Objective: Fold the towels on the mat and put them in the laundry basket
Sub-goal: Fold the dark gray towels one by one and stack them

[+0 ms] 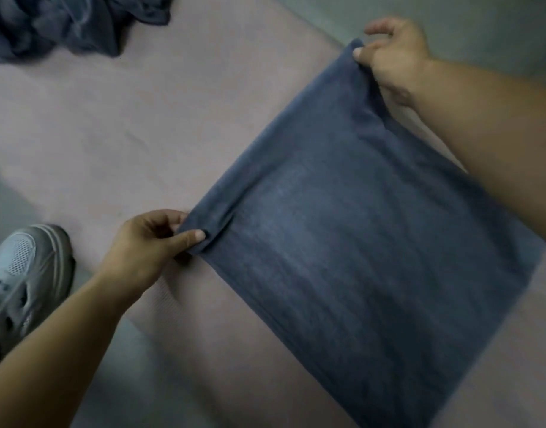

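A blue towel (367, 242) lies spread over a pink mat (117, 125), its far edge stretched between the left hand (151, 239) pinching one corner and the right hand (392, 57) pinching the other, a crumpled towel (65, 20) well apart.

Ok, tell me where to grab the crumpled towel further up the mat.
Probably the loose flap jutting from the right side of the crumpled towel, reached from there over the mat. Elsewhere it is bunched in deep folds with no clear edge, and part runs out of view. The left hand and right hand pinch corners of the flat towel.
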A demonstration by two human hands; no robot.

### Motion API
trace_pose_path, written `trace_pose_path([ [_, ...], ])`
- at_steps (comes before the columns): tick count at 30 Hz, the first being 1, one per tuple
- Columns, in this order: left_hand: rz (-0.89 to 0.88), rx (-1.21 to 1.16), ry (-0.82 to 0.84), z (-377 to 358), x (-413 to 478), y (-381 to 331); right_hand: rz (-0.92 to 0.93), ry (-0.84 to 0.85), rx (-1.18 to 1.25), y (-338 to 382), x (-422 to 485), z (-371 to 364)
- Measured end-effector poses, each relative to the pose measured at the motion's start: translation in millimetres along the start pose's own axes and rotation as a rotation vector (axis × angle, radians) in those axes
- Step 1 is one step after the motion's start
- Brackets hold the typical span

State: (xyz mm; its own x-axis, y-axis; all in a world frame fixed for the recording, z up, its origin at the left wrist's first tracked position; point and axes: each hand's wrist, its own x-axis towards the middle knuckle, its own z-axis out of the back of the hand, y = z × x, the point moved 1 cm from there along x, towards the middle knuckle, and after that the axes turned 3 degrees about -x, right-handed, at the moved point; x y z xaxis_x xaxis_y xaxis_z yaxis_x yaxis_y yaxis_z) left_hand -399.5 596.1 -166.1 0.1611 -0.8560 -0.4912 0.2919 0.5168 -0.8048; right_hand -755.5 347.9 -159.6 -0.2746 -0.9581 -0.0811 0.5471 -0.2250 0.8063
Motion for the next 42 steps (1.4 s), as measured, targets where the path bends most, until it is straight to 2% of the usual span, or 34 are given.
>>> trace_pose_path([
  [3, -0.139, -0.008, 0.023, -16, -29, 0, 0.080, 0.089, -0.189, -17, -22, 46],
  [7, -0.268, 0.118, 0.179, -65, -77, -1, 0.097, 0.108, -0.253, -41, -78, 115],
  [11, -0.399, 0.212, 0.286, -116, -131, 8, -0.038, 0.124, -0.093, -70, -137, 169],
  [14, -0.402, 0.194, 0.305, -150, -162, 19, -0.185, 0.073, 0.164, -96, -168, 201],
  [16, -0.397, 0.209, 0.326, -172, -180, 27, -0.248, 0.002, 0.213, -115, -182, 214],
  [19, -0.330, 0.241, 0.364, -200, -197, 42, -0.291, -0.083, 0.106, -146, -199, 221],
  [23, -0.320, 0.304, 0.376, -213, -207, 50, -0.384, -0.191, 0.128, -183, -214, 219],
  [27, -0.423, 0.435, 0.414, -216, -220, 57, -0.430, -0.301, 0.081, -210, -216, 212],
  [31, -0.508, 0.532, 0.327, -225, -225, 69, -0.420, -0.297, -0.018, -222, -221, 205],
  [35, -0.516, 0.618, 0.244, -234, -231, 74, -0.350, -0.243, -0.097, -226, -222, 203],
  [42, -0.540, 0.730, 0.222, -237, -244, 76, -0.176, -0.112, -0.329, -243, -234, 200],
])
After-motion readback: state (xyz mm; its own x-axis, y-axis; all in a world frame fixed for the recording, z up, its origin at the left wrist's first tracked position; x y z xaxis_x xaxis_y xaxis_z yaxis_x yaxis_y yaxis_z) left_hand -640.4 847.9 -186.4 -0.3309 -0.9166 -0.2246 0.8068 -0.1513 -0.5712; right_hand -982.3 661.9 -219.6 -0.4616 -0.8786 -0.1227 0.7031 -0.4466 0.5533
